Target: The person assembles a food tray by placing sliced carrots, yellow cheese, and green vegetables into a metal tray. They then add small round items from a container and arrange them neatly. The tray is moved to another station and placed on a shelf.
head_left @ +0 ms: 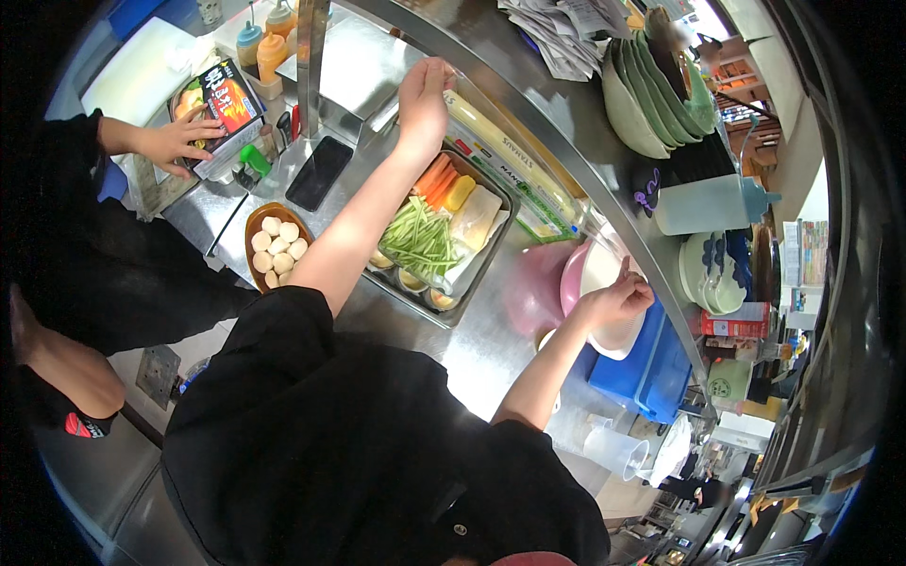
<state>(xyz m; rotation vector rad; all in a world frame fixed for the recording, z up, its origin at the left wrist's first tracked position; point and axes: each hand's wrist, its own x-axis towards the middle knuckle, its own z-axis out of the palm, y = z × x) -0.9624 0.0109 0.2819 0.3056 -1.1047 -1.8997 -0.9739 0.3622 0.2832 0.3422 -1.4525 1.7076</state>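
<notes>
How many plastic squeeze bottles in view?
4 visible: small blue-topped bottle, orange bottle and orange-topped bottle behind, upper left; large translucent blue-capped bottle on the steel shelf, right. More may be hidden.

Commercial kitchen, steel counter (491, 363), squeeze bottles (272, 57), stacked bowls (642, 94), tray (484, 266) of cut vegetables (415, 236)

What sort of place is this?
Probably a restaurant or other commercial kitchen, at a prep station: stainless-steel counter, metal tray of sliced vegetables, and stacked bowls on the shelf above.
</notes>
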